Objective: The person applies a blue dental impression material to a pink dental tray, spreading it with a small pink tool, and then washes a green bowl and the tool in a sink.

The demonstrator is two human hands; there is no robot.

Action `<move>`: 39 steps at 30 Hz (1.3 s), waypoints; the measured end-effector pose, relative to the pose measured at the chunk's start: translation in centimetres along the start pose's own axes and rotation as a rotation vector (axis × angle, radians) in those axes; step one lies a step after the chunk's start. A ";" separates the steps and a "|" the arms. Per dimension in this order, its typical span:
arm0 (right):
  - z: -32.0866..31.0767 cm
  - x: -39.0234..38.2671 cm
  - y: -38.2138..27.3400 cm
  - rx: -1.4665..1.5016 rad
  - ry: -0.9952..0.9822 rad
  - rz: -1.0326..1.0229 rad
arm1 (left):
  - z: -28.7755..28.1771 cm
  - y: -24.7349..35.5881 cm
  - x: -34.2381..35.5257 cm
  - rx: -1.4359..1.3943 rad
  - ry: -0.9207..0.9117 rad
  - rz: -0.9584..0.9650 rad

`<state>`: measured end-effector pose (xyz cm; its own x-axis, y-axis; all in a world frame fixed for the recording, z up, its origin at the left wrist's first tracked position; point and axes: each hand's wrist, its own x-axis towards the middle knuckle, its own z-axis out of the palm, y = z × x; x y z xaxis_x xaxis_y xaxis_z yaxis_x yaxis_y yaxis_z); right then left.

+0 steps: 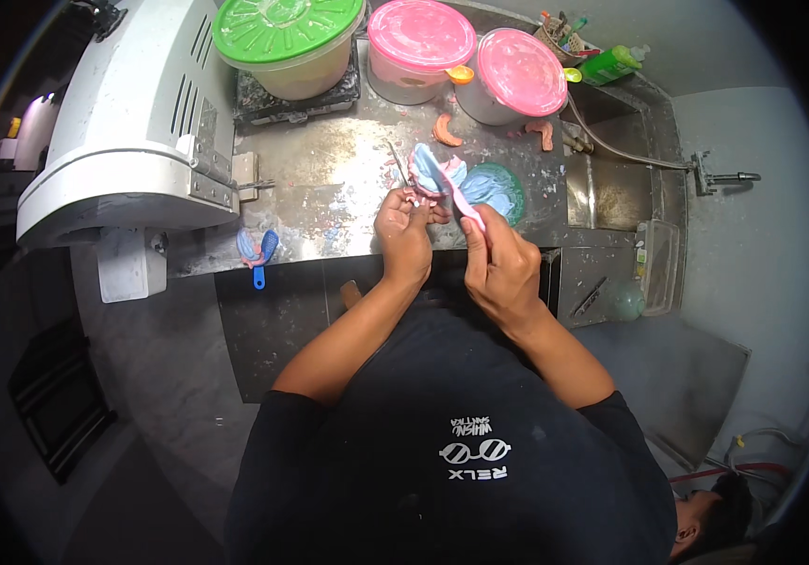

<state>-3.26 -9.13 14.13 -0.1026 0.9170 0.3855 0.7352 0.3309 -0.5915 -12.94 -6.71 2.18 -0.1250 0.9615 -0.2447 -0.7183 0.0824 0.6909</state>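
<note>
At frame centre, my left grip (406, 235) is curled round the pink-and-blue mould (423, 164), likely steadying it for the spatula (463, 201) my right grip (504, 268) clasps.

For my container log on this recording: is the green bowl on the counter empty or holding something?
Not empty: light-blue paste covers much of the green bowl's inside. Cannot tell how deep it is.

Machine (131, 122) on the left, sink (602, 179) on the right, lidded tubs (420, 47) along the counter's (320, 151) far side, bowl (520, 196) between tubs and right hand (506, 271)
</note>
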 end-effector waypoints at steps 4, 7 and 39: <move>0.0 0.2 -0.5 -0.065 0.006 -0.037 | 0.0 -0.1 -0.1 -0.013 -0.006 0.020; -0.1 0.5 -0.7 -0.085 0.007 -0.037 | 0.0 0.1 -0.3 0.021 -0.007 0.031; -5.0 0.6 -1.8 0.239 -0.151 0.356 | -3.2 2.6 0.9 -0.015 0.023 -0.010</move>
<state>-1.30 -10.27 19.03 0.0196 0.9993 0.0314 0.5692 0.0147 -0.8221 -17.16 -6.49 1.56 -0.1333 0.9545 -0.2669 -0.7300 0.0876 0.6778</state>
